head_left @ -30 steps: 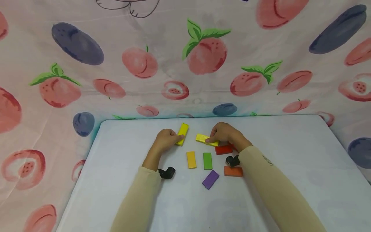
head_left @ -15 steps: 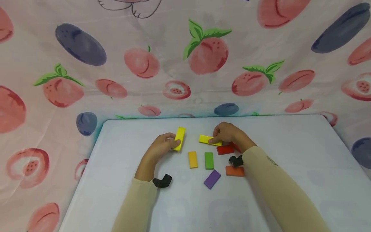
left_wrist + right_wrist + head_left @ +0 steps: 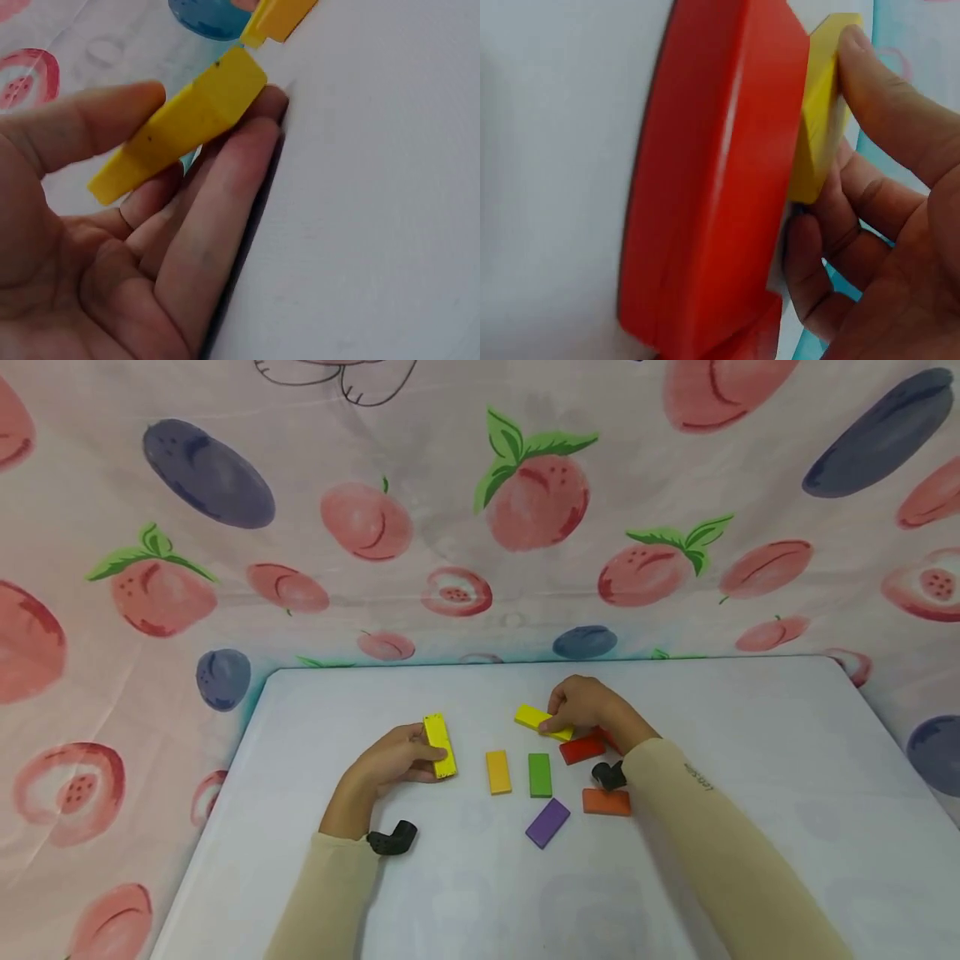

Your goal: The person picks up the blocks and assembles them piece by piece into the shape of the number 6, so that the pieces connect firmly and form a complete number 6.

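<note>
My left hand (image 3: 392,755) holds a yellow block (image 3: 440,745) between thumb and fingers at the left of the group. In the left wrist view the thumb lies along one face of this yellow block (image 3: 176,131), with fingers behind it. Farther right, my right hand (image 3: 587,702) pinches another yellow block (image 3: 530,717) by its right end. Just in front of that sits a red block (image 3: 582,749); a second red block (image 3: 609,741) is partly hidden by the wrist. The right wrist view has the red block (image 3: 720,172) large beside the pinched yellow block (image 3: 826,112).
On the white table (image 3: 487,902) lie an amber block (image 3: 498,772), a green block (image 3: 539,775), a purple block (image 3: 547,823) and an orange block (image 3: 607,802). A fruit-print cloth (image 3: 450,527) hangs behind the table's far edge.
My left hand has drawn its yellow block left and toward me, turning it. My right hand stays nearly in place, its yellow block slightly turned.
</note>
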`<action>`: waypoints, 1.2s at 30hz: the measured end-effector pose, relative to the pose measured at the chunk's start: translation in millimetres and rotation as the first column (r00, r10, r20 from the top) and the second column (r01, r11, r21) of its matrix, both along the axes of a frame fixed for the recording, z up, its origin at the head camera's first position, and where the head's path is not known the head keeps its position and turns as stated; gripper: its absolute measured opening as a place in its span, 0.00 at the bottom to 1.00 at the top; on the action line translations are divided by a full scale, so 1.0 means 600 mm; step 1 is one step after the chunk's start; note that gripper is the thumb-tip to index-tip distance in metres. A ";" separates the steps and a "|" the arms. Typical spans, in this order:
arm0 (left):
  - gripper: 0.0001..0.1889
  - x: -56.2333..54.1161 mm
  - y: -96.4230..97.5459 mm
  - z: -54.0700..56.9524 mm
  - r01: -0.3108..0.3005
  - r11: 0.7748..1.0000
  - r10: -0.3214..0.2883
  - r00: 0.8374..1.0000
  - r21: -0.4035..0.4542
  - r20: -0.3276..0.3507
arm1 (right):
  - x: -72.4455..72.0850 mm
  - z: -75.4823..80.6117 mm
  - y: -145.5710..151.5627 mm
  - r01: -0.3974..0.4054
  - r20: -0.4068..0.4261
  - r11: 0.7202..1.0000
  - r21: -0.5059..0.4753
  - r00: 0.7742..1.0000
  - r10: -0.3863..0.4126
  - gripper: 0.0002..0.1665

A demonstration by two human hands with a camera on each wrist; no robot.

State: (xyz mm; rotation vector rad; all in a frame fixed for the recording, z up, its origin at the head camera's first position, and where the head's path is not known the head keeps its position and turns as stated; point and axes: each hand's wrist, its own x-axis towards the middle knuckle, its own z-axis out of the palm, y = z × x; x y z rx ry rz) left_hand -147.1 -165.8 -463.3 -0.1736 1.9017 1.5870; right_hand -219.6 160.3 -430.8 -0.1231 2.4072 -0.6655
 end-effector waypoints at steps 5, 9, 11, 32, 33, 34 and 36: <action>0.26 0.001 -0.008 -0.006 0.063 0.995 -0.066 0.997 0.082 0.030 | 0.007 0.002 -0.005 -0.059 -0.046 0.997 0.054 0.997 0.061 0.23; 0.33 0.003 -0.016 -0.007 0.120 0.979 -0.126 0.992 0.166 0.025 | 0.010 -0.001 -0.005 -0.067 -0.077 0.994 0.081 0.994 0.073 0.22; 0.35 0.003 -0.018 -0.007 0.147 0.968 -0.152 0.988 0.204 0.013 | 0.011 -0.005 -0.003 -0.041 -0.079 0.997 0.058 0.996 0.046 0.22; 0.21 0.001 -0.014 -0.010 0.256 0.963 -0.251 0.966 0.087 -0.070 | 0.018 -0.017 -0.060 0.295 0.125 0.813 -0.502 0.955 -0.270 0.39; 0.21 0.002 -0.013 -0.009 0.256 0.965 -0.251 0.964 0.057 -0.083 | 0.020 -0.018 -0.065 0.318 0.150 0.790 -0.525 0.948 -0.282 0.41; 0.20 0.002 -0.012 -0.009 0.252 0.967 -0.249 0.963 0.023 -0.100 | 0.022 -0.019 -0.071 0.332 0.164 0.774 -0.540 0.943 -0.290 0.42; 0.21 0.002 -0.011 -0.007 0.240 0.969 -0.245 0.959 -0.050 -0.140 | 0.025 -0.020 -0.083 0.374 0.196 0.737 -0.562 0.927 -0.321 0.41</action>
